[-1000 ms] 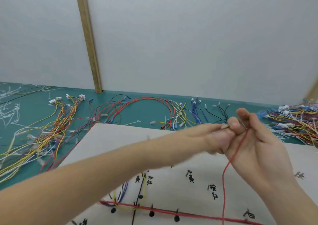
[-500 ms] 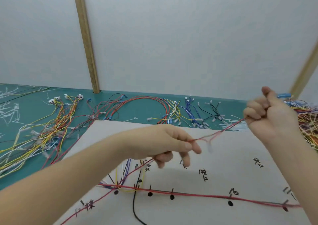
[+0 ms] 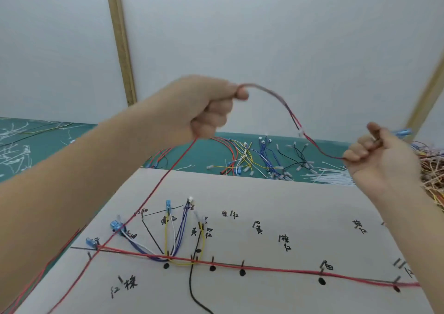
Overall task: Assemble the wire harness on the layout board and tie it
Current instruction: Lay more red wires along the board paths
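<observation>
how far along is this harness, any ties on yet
Partly routed: a long red wire lies along the layout board, and yellow, blue, white and black branches fan out there. In hand: the left hand and right hand hold up a red wire pair. No ties visible on the board; white cable ties lie behind it.

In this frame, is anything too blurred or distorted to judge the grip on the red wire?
Head view: left hand motion-smeared, its pinch on the red wire soft; right hand sharper, fingers curled round the wire; wide-angle lens bends the layout board; lighting flat, no glare.
</observation>
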